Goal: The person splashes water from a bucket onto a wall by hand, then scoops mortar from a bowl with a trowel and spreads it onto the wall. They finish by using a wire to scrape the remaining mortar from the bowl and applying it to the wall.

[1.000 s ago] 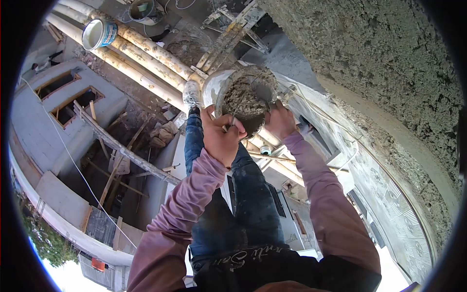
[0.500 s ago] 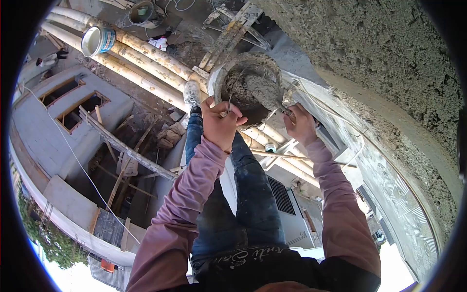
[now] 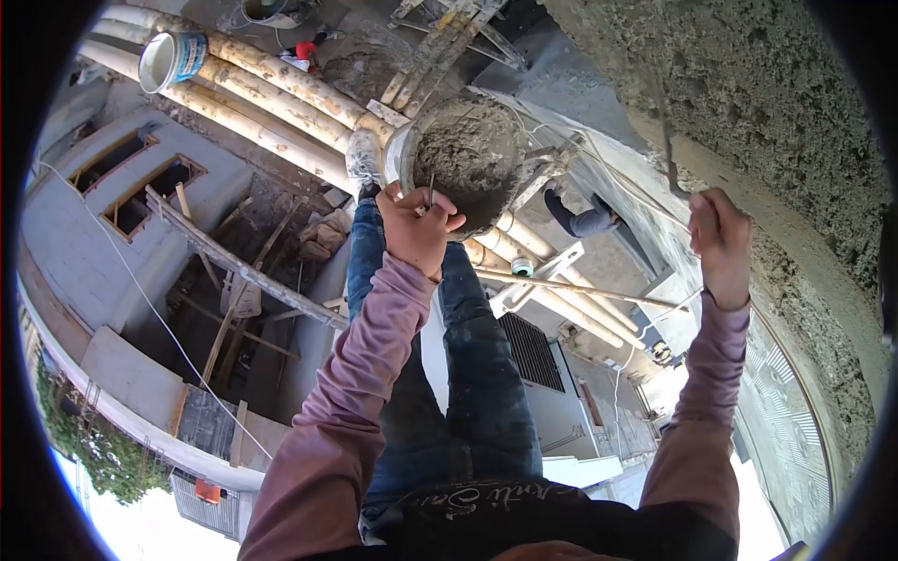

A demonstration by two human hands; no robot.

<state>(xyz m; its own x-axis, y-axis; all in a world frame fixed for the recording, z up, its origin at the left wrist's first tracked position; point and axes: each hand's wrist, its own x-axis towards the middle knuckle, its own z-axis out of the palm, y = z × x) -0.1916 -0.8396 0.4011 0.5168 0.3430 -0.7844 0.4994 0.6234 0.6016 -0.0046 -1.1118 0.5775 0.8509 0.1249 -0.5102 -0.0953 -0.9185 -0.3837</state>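
My left hand [image 3: 418, 229] is closed around the wire handle of a bucket [image 3: 399, 157], holding it out in front of my legs. Grey wet mortar [image 3: 468, 140] fills much of the bucket and coats its inside. To the right, my right hand [image 3: 722, 245] is raised with its fingers wrapped round a trowel [image 3: 668, 150]; its grip is hidden in the fist. Seen nearly edge-on, the trowel's thin blade overlaps the rough mortared wall [image 3: 748, 84] at upper right.
Wooden poles [image 3: 262, 122] run below me, with my shoe [image 3: 363, 157] on them. A white pail [image 3: 168, 62] sits on the poles at upper left. People are lower down, one [image 3: 591, 220] right of the bucket and one [image 3: 301, 54] beyond the poles. A small pot [image 3: 522, 267] is near the poles.
My right hand has carried the trowel out of the bucket, right and up to the wall. The left hand still holds the bucket, slightly shifted left. A person has come into view below right.
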